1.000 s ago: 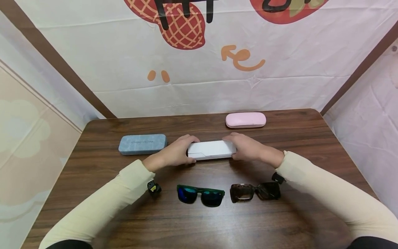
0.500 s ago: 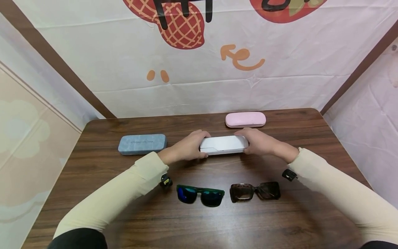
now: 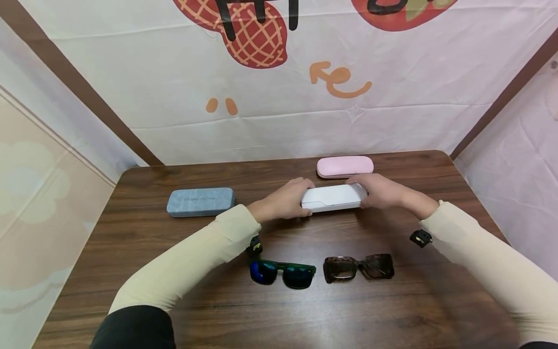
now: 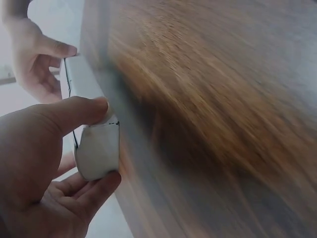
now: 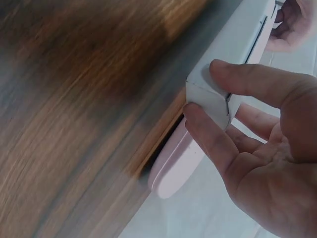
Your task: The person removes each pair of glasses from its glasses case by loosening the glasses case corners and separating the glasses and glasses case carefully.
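Note:
A white glasses case (image 3: 333,198) is held level between both hands, its lid closed. The left hand (image 3: 287,199) grips its left end; in the left wrist view the thumb of the left hand (image 4: 44,148) lies on the long side and a fingertip on the end. The right hand (image 3: 380,191) grips the other end, and in the right wrist view the right hand (image 5: 272,134) has thumb and fingers around the corner of the white case (image 5: 230,44). Just behind lies a pink case (image 3: 345,166), also in the right wrist view (image 5: 176,168).
A blue case (image 3: 200,202) lies at the left on the wooden table (image 3: 244,315). Nearer the front are green-framed sunglasses (image 3: 283,274), close by the left wrist's camera, and brown sunglasses (image 3: 359,268). A printed cloth (image 3: 279,131) hangs behind the table.
Both hands have moved right and slightly back with the white case between them, bringing it closer to the pink case. The sunglasses, blue case and pink case have stayed in place.

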Action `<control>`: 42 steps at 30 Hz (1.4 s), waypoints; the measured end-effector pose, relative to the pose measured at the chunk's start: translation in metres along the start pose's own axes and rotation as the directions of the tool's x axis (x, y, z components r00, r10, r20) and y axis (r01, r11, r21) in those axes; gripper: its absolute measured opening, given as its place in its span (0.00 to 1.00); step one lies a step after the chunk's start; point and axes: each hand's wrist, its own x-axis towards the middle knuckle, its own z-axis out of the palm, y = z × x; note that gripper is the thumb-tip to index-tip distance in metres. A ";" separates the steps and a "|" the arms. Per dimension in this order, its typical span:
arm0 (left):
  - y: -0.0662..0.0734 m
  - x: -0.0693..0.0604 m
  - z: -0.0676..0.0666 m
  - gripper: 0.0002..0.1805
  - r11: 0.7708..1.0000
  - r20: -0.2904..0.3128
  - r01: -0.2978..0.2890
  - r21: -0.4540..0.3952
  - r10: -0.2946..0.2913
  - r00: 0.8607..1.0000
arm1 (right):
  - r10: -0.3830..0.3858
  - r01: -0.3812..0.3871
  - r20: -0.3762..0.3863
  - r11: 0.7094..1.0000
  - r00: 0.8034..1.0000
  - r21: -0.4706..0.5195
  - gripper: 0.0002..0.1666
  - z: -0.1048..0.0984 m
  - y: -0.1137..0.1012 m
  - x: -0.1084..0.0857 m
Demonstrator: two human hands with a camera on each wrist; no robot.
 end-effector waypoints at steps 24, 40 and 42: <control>0.019 0.059 0.013 0.32 0.993 -0.003 -0.071 0.096 0.072 0.997 | 0.152 -0.152 -0.007 0.987 0.988 -0.051 0.37 -0.012 0.042 -0.011; 0.018 0.066 0.022 0.33 0.993 0.014 -0.029 0.112 0.027 1.000 | 0.188 -0.188 -0.010 0.980 0.982 -0.060 0.36 0.001 0.053 -0.008; 0.018 0.066 0.022 0.33 0.993 0.014 -0.019 0.117 0.017 1.000 | 0.189 -0.189 -0.015 0.980 0.982 -0.063 0.37 0.001 0.053 -0.007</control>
